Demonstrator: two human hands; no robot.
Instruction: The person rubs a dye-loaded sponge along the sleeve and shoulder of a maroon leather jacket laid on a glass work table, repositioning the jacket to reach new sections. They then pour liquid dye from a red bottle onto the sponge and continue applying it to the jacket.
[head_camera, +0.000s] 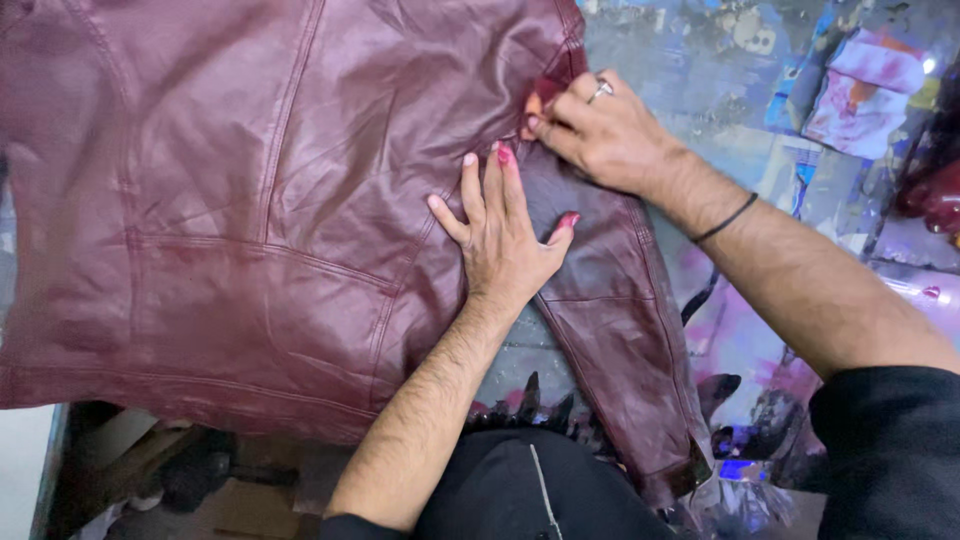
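Maroon leather jacket (250, 200) lies spread flat, back panel up, across a paint-stained worktop (720, 90), filling the left and centre of the view. One sleeve (620, 340) runs down and to the right from the armpit seam toward the person's body, its cuff near the worktop's front edge.

The left hand (500, 235) rests palm down where the sleeve meets the body of the jacket. Its fingers (480, 185) are spread apart and flat against the leather, seemingly to hold the garment still and keep the seam area smooth. The fingertips are stained pink.

The right hand (600, 130), with a ring on one finger and a dark band on the wrist, sits just above the left, at the armpit seam. Its fingers are curled close together and press a small pink and orange thing (535, 100), perhaps a sponge or cloth, against the leather; what it is cannot be told for certain.

A colour-stained rag (865, 85) lies well apart at the upper right.
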